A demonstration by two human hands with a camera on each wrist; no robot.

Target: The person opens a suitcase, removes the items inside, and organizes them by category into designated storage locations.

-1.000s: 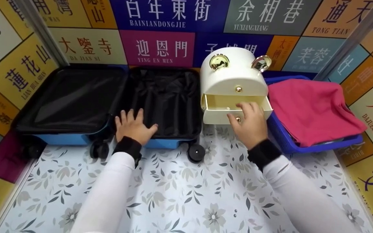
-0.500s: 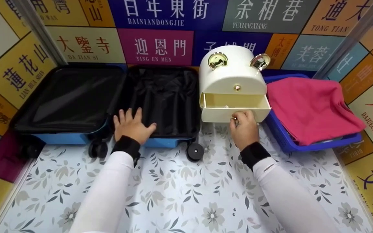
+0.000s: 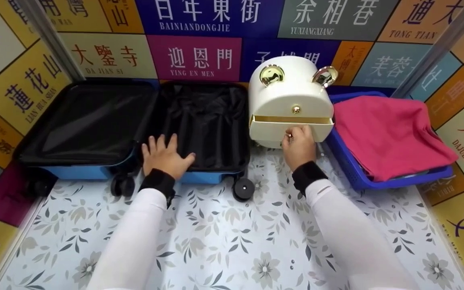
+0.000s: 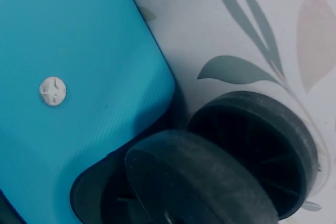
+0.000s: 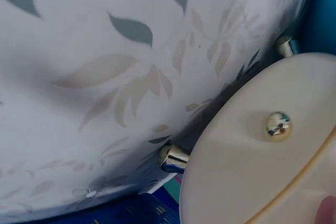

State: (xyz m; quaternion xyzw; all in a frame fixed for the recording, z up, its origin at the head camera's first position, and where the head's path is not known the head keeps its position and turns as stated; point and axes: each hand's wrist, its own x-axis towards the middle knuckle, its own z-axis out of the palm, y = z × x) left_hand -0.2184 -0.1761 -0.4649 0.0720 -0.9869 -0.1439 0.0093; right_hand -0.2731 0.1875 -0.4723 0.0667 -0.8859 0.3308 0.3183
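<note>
My right hand pinches the small gold knob of a drawer in a white storage box with two round gold ears. This drawer stands slightly out, with a narrow gap along its top edge. Another gold knob sits above it. In the right wrist view, a fingertip shows by the box front, near a lower gold knob. My left hand rests with spread fingers on the near edge of an opened blue suitcase with black lining.
To the right, a blue basket holds folded pink cloth. The suitcase's other half lies at left, under a smooth black cover. Black wheels stick out in front. Floral cloth covers the surface; sign-patterned walls enclose it.
My right hand came down to the drawer knob, took hold of it and moved away from me, sliding the drawer most of the way in. My left hand stayed in place.
</note>
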